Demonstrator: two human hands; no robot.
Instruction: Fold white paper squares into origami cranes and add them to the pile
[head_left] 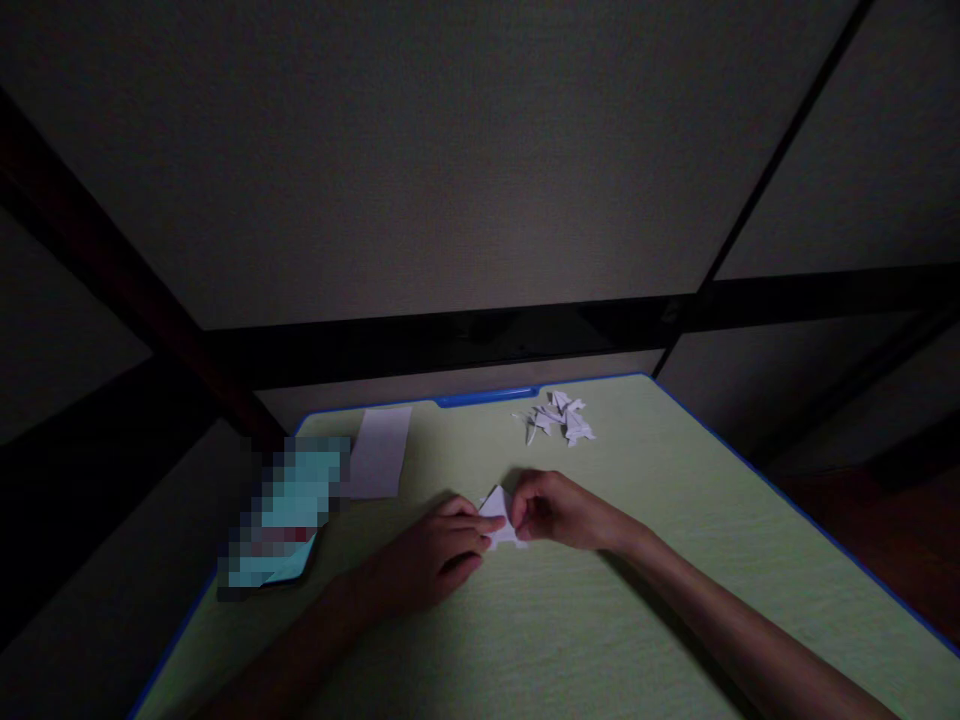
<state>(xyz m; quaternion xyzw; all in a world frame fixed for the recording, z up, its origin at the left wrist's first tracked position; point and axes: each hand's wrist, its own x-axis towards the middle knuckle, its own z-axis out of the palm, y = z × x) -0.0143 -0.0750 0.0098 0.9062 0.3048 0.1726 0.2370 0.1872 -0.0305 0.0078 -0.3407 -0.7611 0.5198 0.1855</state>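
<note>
Now: folded paper (500,517) | between left hand (439,555), right hand (559,510) | both touching

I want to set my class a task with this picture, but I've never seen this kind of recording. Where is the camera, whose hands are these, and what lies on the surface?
There is no machine here. The single picture comes from a camera worn on a person's head, looking forward and down, so both hands are that person's own. The room is dim. The hands work over a pale green surface with a blue edge. Between them is a small folded white paper. The right hand pinches it. The left hand has its fingertips on it, though I cannot tell whether it grips or only presses. Towards the far edge lies a little pile of folded white paper pieces. To the left lie a flat white sheet and a teal object, which is blurred out.
</note>
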